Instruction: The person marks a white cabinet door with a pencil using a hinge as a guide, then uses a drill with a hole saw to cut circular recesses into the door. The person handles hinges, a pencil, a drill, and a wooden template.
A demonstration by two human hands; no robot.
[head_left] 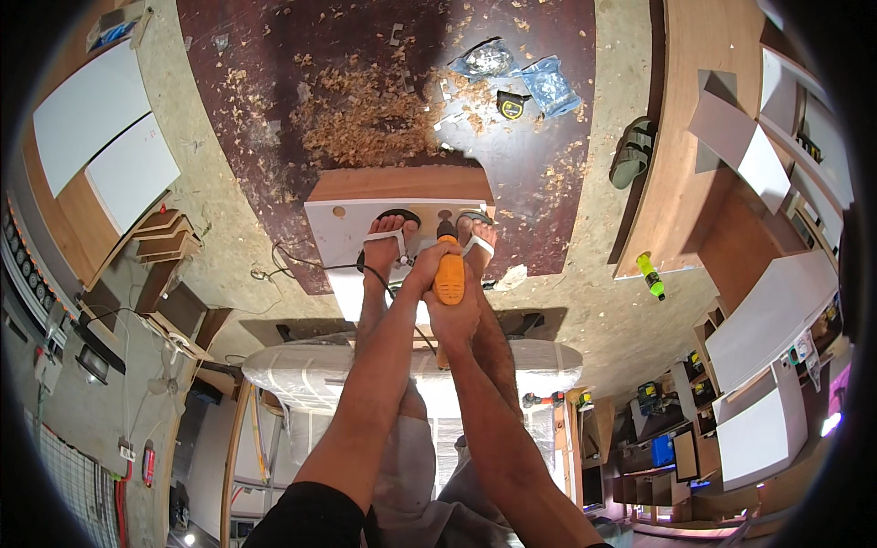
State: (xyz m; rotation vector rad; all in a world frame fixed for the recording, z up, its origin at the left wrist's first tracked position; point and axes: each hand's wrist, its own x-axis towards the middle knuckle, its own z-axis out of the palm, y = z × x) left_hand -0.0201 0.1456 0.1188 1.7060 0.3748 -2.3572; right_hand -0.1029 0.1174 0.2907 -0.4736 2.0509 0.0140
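Note:
Both my hands are wrapped round an orange corded power drill [449, 279] that points down at a white panel [352, 239]. My left hand [427, 267] grips the drill's side near its front. Behind it, my right hand [455, 318] is closed round the handle. The dark chuck [446, 229] is over the panel between my sandalled feet, which press on the white surface. Close ahead of the chuck is a round brownish spot; whether the bit touches it, I cannot tell. Another round mark [339, 213] shows at the panel's left. A black cord [315, 265] runs off left.
Wood shavings [365, 114] cover much of the dark red sheet ahead. A tape measure [512, 105] and plastic bags [550, 87] lie there. A green bottle [650, 277] and a sandal [632, 152] are at right. Cabinet panels [96, 119] stand left; a plastic-wrapped seat [301, 368] is behind my feet.

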